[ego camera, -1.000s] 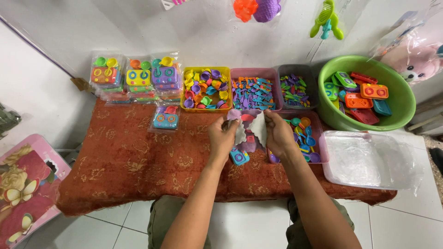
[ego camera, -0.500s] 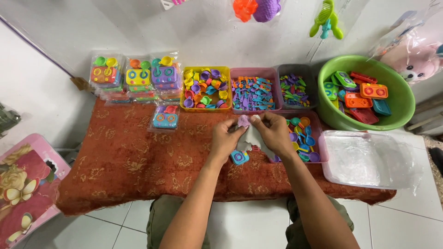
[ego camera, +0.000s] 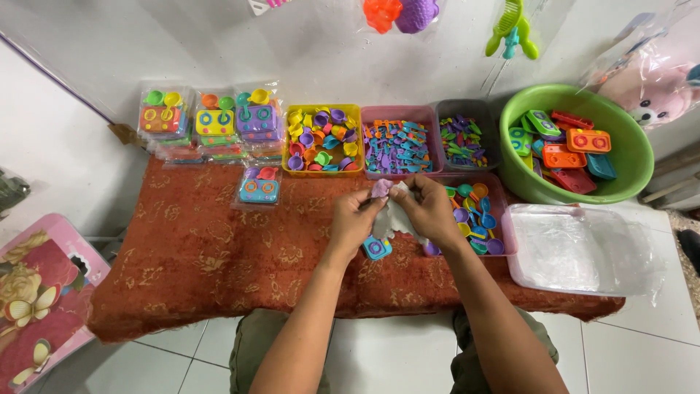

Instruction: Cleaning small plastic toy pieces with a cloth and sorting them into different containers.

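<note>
A low table draped in a rust-red patterned cloth carries the work. Along its far edge, from the left corner, lie stacked clear packets of toy stoves, then a yellow tray of little cups, a pink tray of blue and orange utensils and a grey tray of small mixed pieces. A single packed blue stove set lies just in front of the packets. A second pink tray of small pans and spoons sits right of centre, just beside the right hand. At the far right corner stands a green basin of toy stove tops, and at the near right corner a stack of clear plastic bags overhangs the edge.

Both hands meet at the middle of the table. The left hand and the right hand are each pinched closed on the same clear plastic bag, fingers gripping its opposite sides, with a small purple piece at its top edge between the fingertips. A blue toy stove shows just beneath the bag, touching the cloth; whether it lies inside the bag I cannot tell.
</note>
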